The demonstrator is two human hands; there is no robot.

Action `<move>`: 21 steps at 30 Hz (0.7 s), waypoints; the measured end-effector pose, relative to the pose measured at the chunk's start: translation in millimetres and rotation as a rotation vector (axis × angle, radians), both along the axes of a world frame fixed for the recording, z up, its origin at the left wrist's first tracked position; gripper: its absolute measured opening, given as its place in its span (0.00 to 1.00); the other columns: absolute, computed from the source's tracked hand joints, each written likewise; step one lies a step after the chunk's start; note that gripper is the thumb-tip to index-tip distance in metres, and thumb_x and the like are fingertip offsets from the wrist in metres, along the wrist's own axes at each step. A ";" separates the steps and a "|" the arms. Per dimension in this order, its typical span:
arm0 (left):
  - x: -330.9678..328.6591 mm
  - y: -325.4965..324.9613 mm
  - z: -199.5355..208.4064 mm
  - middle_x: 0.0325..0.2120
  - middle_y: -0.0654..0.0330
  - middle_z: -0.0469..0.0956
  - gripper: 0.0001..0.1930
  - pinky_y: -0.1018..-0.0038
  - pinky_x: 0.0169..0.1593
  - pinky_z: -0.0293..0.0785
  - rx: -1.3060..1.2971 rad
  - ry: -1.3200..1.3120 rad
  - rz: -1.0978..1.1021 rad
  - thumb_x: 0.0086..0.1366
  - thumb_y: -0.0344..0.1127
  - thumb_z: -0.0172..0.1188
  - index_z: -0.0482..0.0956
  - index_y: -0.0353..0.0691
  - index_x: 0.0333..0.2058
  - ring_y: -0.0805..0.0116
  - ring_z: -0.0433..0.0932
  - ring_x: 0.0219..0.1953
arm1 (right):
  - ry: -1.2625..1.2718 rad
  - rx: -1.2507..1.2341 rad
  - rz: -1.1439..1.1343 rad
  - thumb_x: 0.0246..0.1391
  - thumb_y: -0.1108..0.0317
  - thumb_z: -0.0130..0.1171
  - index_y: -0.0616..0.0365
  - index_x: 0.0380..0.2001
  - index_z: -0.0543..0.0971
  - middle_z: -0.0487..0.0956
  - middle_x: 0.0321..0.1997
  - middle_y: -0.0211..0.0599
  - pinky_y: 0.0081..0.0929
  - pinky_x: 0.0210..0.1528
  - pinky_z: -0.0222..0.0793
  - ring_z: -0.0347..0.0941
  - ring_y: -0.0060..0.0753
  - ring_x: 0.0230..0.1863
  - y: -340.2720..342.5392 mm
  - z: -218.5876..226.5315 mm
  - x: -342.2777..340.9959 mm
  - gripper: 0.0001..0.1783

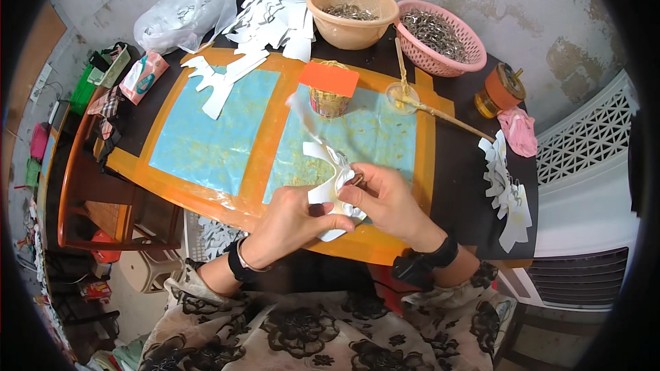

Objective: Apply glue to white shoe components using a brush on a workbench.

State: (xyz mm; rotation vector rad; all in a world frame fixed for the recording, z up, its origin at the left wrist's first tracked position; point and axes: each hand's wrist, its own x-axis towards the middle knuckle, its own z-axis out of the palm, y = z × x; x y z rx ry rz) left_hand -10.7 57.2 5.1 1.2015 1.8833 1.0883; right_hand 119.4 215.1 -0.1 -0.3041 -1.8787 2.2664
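Observation:
Both hands are together over the front of the table, working on a white flat cut-out piece (317, 165) with wavy edges. My left hand (295, 211) is closed on its lower part, the thumb pointing right. Thumb and fingers of my right hand (388, 200) pinch the piece's right edge, around a small brownish, metal-looking part (357, 180). The exact shape of that part is hidden by the fingers. Behind the hands, a tub (328, 104) smeared with yellow paste has an orange card (330, 80) across its top.
White cut-outs (275, 14) pile up at the back, beside a clear plastic bag (189, 14). A peach bowl (352, 34) and pink basket (447, 62) hold metal parts. A paste-covered stick (454, 121) rests on a small dish (401, 99). More white pieces (507, 199) lie right.

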 end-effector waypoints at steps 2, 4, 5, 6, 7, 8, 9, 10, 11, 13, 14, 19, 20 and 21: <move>-4.6 -3.5 2.1 0.23 0.66 0.78 0.29 0.75 0.33 0.74 0.096 -0.095 -0.027 0.54 0.49 0.78 0.80 0.35 0.46 0.79 0.73 0.26 | 0.024 0.105 -0.065 0.66 0.68 0.60 0.65 0.41 0.78 0.81 0.36 0.27 0.19 0.39 0.72 0.73 0.12 0.38 -4.6 -3.4 0.7 0.09; -7.0 -1.8 0.4 0.26 0.67 0.79 0.30 0.76 0.35 0.75 0.192 -0.190 -0.049 0.55 0.49 0.78 0.79 0.35 0.47 0.80 0.75 0.29 | -0.008 0.163 -0.077 0.65 0.69 0.60 0.65 0.40 0.78 0.81 0.35 0.31 0.22 0.39 0.72 0.75 0.17 0.37 -7.3 1.5 0.7 0.09; -8.2 1.7 -4.3 0.28 0.68 0.79 0.29 0.76 0.38 0.75 0.265 -0.395 0.046 0.56 0.48 0.78 0.78 0.34 0.48 0.80 0.76 0.32 | -0.040 0.223 -0.086 0.65 0.70 0.61 0.66 0.39 0.77 0.81 0.34 0.35 0.25 0.38 0.72 0.77 0.21 0.35 -8.9 3.4 0.2 0.08; -9.8 3.8 -6.5 0.30 0.69 0.79 0.28 0.77 0.42 0.76 0.338 -0.601 0.142 0.57 0.47 0.78 0.77 0.34 0.48 0.80 0.77 0.35 | -0.039 0.222 -0.081 0.65 0.70 0.61 0.66 0.39 0.77 0.81 0.34 0.35 0.25 0.38 0.72 0.77 0.21 0.35 -10.3 3.7 -0.2 0.08; -11.0 2.7 1.0 0.32 0.67 0.79 0.21 0.77 0.46 0.75 0.168 -0.447 0.159 0.62 0.41 0.74 0.78 0.33 0.46 0.80 0.77 0.38 | -0.031 0.395 -0.108 0.62 0.71 0.62 0.66 0.38 0.76 0.81 0.34 0.39 0.28 0.37 0.72 0.77 0.28 0.34 -10.4 3.4 0.8 0.09; -9.1 5.7 4.0 0.32 0.67 0.79 0.21 0.77 0.46 0.75 0.169 -0.448 0.161 0.62 0.41 0.74 0.78 0.33 0.46 0.80 0.77 0.38 | -0.022 0.568 -0.135 0.60 0.71 0.64 0.66 0.36 0.75 0.80 0.33 0.44 0.31 0.36 0.72 0.78 0.36 0.33 -10.5 3.4 1.6 0.10; -5.7 10.4 5.9 0.34 0.66 0.79 0.19 0.77 0.47 0.75 0.201 -0.589 0.170 0.64 0.38 0.72 0.79 0.33 0.46 0.79 0.77 0.40 | -0.023 0.569 -0.132 0.60 0.71 0.64 0.66 0.36 0.75 0.80 0.33 0.44 0.31 0.36 0.72 0.78 0.36 0.33 -11.6 3.9 1.2 0.10; -3.4 12.3 7.8 0.36 0.65 0.79 0.16 0.77 0.47 0.75 0.237 -0.728 0.180 0.65 0.36 0.71 0.79 0.33 0.46 0.79 0.77 0.41 | 0.014 0.636 -0.146 0.58 0.71 0.66 0.66 0.35 0.75 0.78 0.33 0.46 0.33 0.35 0.71 0.77 0.41 0.32 -13.4 5.8 -0.3 0.11; -1.5 10.6 8.1 0.39 0.63 0.81 0.11 0.77 0.47 0.75 0.269 -0.730 0.212 0.69 0.32 0.66 0.80 0.33 0.46 0.78 0.78 0.42 | 0.051 0.702 -0.160 0.55 0.70 0.69 0.66 0.33 0.74 0.77 0.33 0.49 0.35 0.35 0.70 0.76 0.47 0.32 -14.4 7.1 -1.2 0.13; 3.4 8.4 -2.9 0.39 0.63 0.82 0.10 0.77 0.47 0.75 0.358 -0.682 0.210 0.70 0.32 0.64 0.80 0.33 0.46 0.78 0.78 0.42 | 0.077 0.797 -0.181 0.54 0.69 0.70 0.66 0.33 0.74 0.76 0.32 0.48 0.34 0.34 0.70 0.75 0.45 0.31 -12.9 3.0 -1.2 0.15; 5.0 8.3 -5.3 0.39 0.63 0.83 0.10 0.77 0.47 0.75 0.440 -0.633 0.202 0.71 0.31 0.63 0.80 0.34 0.47 0.78 0.79 0.42 | 0.102 0.889 -0.209 0.54 0.68 0.71 0.66 0.32 0.73 0.74 0.32 0.47 0.33 0.34 0.69 0.74 0.43 0.30 -12.0 2.1 -1.0 0.16; 3.2 5.1 4.5 0.40 0.63 0.81 0.12 0.74 0.48 0.73 0.350 -0.894 0.190 0.69 0.34 0.65 0.78 0.36 0.47 0.76 0.78 0.43 | 0.070 0.484 -0.065 0.55 0.63 0.73 0.62 0.38 0.73 0.74 0.35 0.34 0.25 0.36 0.70 0.70 0.27 0.32 4.1 -2.9 5.2 0.19; 2.6 4.0 6.9 0.40 0.63 0.81 0.12 0.74 0.48 0.73 0.352 -0.896 0.189 0.69 0.34 0.65 0.78 0.36 0.47 0.76 0.78 0.43 | 0.079 0.109 -0.043 0.55 0.61 0.73 0.61 0.41 0.73 0.74 0.36 0.30 0.22 0.37 0.71 0.69 0.21 0.33 10.6 -5.2 7.2 0.21; 3.0 2.6 11.4 0.40 0.63 0.82 0.12 0.74 0.48 0.73 0.301 -0.932 0.174 0.69 0.34 0.65 0.78 0.36 0.47 0.75 0.78 0.43 | 0.153 0.025 -0.053 0.57 0.57 0.72 0.60 0.47 0.73 0.74 0.41 0.26 0.19 0.39 0.71 0.69 0.16 0.38 17.6 -3.9 9.5 0.24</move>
